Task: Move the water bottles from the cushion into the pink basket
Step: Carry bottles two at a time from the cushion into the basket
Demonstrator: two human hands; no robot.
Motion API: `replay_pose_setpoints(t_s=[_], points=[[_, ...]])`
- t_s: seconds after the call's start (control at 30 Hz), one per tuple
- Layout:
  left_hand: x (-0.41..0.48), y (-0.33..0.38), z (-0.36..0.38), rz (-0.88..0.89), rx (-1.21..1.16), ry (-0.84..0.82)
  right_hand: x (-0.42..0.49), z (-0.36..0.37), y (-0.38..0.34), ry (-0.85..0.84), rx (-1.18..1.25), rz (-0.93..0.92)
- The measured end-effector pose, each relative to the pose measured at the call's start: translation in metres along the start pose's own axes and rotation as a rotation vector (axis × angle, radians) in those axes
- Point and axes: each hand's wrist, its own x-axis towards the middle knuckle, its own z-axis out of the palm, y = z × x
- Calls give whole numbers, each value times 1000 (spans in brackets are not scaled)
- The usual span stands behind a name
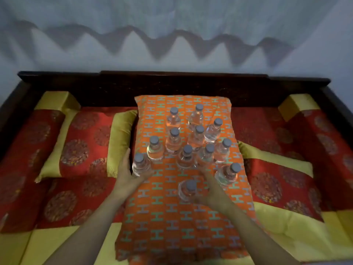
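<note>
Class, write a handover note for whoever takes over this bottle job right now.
The left hand grips the leftmost bottle; the right hand grips the nearest bottle.
Both are on the orange cushion, where ten other bottles stand.
The pink basket is not in view.
Done: nothing lifted yet.
Left: all twelve go into the basket.

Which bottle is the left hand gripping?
The leftmost bottle, at the cushion's left edge; the left hand wraps round it. The right hand holds the front bottle instead.
</note>
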Motion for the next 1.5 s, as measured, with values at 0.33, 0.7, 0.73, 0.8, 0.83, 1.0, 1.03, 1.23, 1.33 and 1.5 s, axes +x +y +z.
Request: replay_pose_setpoints(t_s=[0.33,0.7,0.73,0.8,0.83,1.0,1.03,1.23,1.33,1.5], points=[[38,-26,15,-74,42,-100,7,14,25,-195,-112,67],[32,-32,6,-118,69,-118,14,28,26,-167,11,97],[31,-31,5,-126,62,-131,13,28,25,-155,21,97],[28,-26,4,-139,21,-160,9,30,18,-91,75,110],[26,-22,4,-145,-11,-165,7,30,15,-42,118,117],[20,-4,-2,-130,-140,-192,-1,16,-10,127,372,172],[18,3,-3,-111,-146,-183,-1,11,-16,139,377,165],[24,60,6,12,-207,-177,5,-30,-52,304,451,149],[27,87,19,83,-222,-201,-2,-53,-62,410,495,130],[24,128,69,163,-215,-296,-45,-102,-55,630,528,149]])
